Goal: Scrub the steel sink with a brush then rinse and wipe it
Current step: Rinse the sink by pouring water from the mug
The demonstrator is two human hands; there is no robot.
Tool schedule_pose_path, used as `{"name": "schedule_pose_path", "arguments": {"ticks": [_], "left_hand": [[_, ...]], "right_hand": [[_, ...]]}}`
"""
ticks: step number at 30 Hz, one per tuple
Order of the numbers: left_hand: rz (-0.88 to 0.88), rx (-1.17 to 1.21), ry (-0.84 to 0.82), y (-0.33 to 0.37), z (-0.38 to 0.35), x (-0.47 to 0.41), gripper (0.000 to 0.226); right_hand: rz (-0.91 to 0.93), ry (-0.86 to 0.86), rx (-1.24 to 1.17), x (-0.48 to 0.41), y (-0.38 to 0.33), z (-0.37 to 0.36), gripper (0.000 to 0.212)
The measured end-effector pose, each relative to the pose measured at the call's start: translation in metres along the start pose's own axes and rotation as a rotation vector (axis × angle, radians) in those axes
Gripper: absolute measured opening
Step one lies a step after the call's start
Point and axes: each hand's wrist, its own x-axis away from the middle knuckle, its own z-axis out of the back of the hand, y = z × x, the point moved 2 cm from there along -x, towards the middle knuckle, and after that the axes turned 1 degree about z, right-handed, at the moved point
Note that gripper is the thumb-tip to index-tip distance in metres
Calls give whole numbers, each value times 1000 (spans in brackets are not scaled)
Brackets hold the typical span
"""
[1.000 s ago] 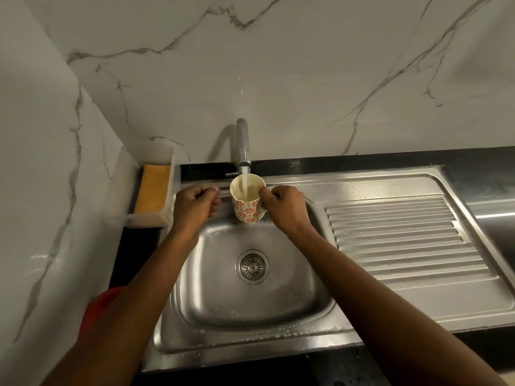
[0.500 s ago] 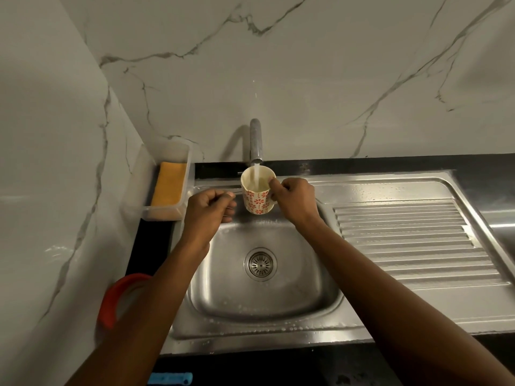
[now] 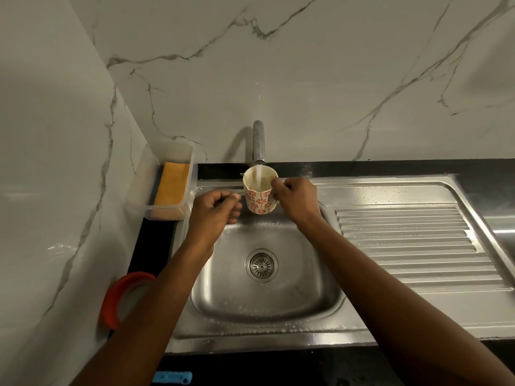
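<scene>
— What's nearest on your feed?

— A small blue object (image 3: 172, 377) at the near edge, cut off by the frame; I can't tell what it is. To the left, by the marble side wall (image 3: 50, 190), sits a round red-rimmed thing (image 3: 111, 299), partly hidden behind the left forearm.

— And the sink?

— The steel sink (image 3: 250, 337) is set into the black worktop (image 3: 152, 246), straight below me. Beads of water line its front rim, and the drain strainer (image 3: 261, 265) sits in the middle of the basin floor. The ribbed drainboard (image 3: 418, 246) runs off to the right.

— Hands?

— Both are over the far edge of the basin. My left hand (image 3: 214, 211) is curled into a loose fist, thumb against fingers (image 3: 232, 208), and I see nothing in it. It's just left of the mug (image 3: 259, 199). My right hand (image 3: 298, 200) holds that mug by the handle side, fingers (image 3: 274, 185) wrapped close, one up at the rim. The mug is white with red flowers, held upright.

— Water?

— The tap (image 3: 258, 143) is running. The stream (image 3: 259, 174) falls straight into the mug, which is partly full.

— Farther back?

— A clear plastic tray (image 3: 139, 190) in the left corner, against the wall, with a yellow sponge (image 3: 171, 188) lying in it.
</scene>
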Motion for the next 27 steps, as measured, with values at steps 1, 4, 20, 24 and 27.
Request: {"name": "schedule_pose_path", "arguments": {"ticks": [1,4,20,24,27], "left_hand": [[1,-3,-2,0,0,1,11],[6,-5,-3,0,-1,1,12],[0,-8,2,2,2,2,12],[3,-6,-4,1,4,3,13],[1,-3,-17,1,6,3,13]], "right_hand": [[2,4,2,0,-1,0,43],[3,12,-9,2,-3,1,42],[-16,7,-9,4,-2,-1,41],[-26,20,-2,5,-3,-3,41],[-38,32,-3,7,-3,-5,41]]}}
